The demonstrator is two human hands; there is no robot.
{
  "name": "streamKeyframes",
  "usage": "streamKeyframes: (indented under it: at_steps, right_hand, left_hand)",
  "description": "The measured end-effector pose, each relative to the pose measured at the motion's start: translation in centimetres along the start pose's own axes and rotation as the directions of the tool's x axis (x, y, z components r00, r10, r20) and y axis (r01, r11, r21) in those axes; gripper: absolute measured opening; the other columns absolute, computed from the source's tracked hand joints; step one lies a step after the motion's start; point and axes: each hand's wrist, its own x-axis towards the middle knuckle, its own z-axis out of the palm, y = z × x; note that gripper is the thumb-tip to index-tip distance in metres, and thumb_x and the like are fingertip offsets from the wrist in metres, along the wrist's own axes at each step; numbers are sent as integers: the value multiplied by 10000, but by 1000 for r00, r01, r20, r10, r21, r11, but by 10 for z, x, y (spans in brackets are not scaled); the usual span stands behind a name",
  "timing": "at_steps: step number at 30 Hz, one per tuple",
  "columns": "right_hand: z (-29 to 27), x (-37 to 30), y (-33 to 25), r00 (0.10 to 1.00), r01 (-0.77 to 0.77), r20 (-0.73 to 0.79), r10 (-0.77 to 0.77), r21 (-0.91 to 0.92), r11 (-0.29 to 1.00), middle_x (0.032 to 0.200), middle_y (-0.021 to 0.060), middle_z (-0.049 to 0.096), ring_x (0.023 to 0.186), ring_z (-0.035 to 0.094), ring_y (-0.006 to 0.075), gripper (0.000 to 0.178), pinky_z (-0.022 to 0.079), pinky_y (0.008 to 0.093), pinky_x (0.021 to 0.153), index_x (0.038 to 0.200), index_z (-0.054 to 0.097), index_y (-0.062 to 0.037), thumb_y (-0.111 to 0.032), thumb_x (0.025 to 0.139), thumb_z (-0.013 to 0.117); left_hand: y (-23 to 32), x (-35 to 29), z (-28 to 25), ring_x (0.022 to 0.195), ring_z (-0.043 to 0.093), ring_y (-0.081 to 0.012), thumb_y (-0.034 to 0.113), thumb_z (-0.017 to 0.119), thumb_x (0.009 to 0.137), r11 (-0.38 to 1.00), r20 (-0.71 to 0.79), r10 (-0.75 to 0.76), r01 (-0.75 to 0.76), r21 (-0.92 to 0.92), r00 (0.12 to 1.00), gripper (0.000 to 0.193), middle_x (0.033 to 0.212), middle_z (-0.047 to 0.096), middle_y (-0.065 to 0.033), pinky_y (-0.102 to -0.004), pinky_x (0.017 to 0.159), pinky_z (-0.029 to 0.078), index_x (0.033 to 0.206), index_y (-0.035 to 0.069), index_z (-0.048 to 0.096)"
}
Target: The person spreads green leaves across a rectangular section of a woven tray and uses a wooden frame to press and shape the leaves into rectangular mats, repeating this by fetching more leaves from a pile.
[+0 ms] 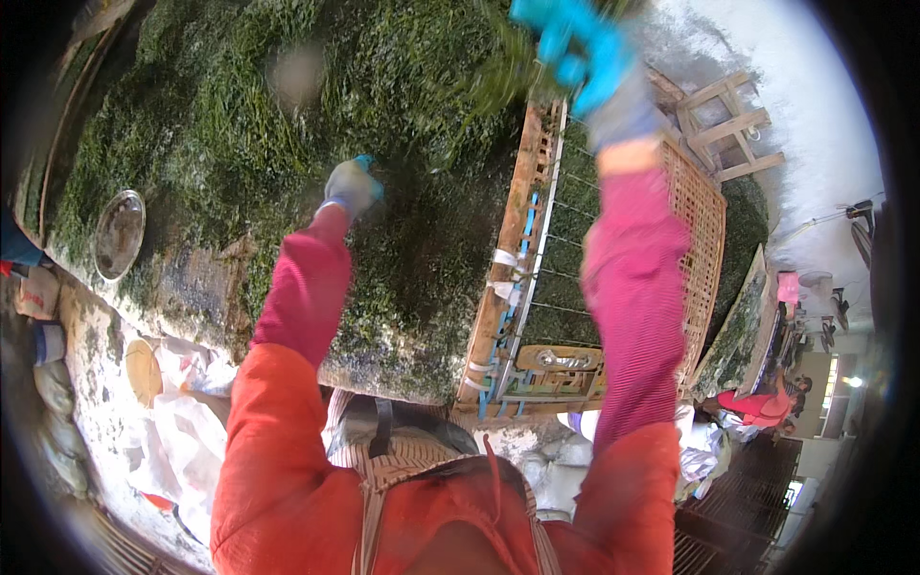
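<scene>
A wide heap of thin, dark green leaf strands [259, 105] covers the surface before me. My left hand [355, 185], in a grey and blue glove, is low over the middle of the heap. Its fingers look curled in, and whatever may be inside them is hidden. My right hand [580, 53], in a bright blue glove, is stretched out at the far right edge of the heap. Motion smears its fingers, and blurred green strands show just left of them, so its grip is unclear.
A wooden frame edge [503, 259] bounds the heap on the right, beside a wired rack with leaves under it. Beyond are a woven lattice panel [695, 240] and a wooden stand [733, 129]. A round metal dish [120, 235] lies left. Another person [762, 402] is far right.
</scene>
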Motion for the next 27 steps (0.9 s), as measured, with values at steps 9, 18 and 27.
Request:
streamKeyframes:
  at_steps: [9, 18, 27]
  right_hand:
    - [-14, -129, 202, 877, -406, -40, 478, 469, 784, 1220, 217, 732, 974, 741, 258, 471, 594, 356, 764, 1293, 645, 62, -331, 1033, 661]
    - [59, -90, 142, 994, 96, 63, -90, -97, 991, 1113, 100, 742, 1040, 671, 217, 358, 532, 387, 936, 1196, 709, 40, -235, 967, 714]
    - [32, -64, 169, 758, -604, 180, 627, -168, 779, 805, 176, 761, 407, 463, 102, 294, 328, 271, 404, 1129, 728, 46, -201, 968, 737]
  left_hand:
    - [127, -65, -126, 810, 713, -126, -13, 798, 844, 743, -50, 257, -230, -628, 965, 518, 1024, 783, -36, -304, 697, 599, 1335, 110, 686]
    - [201, -73, -156, 1011, 713, -181, 163, 822, 881, 184, -154, 773, -451, -873, 615, 421, 1129, 764, -87, -337, 923, 567, 1253, 1, 711]
    - [92, -96, -140, 942, 717, -215, 613, 799, 851, 787, -158, 58, -142, -600, 986, 881, 1069, 750, -159, -326, 852, 558, 1385, -52, 577]
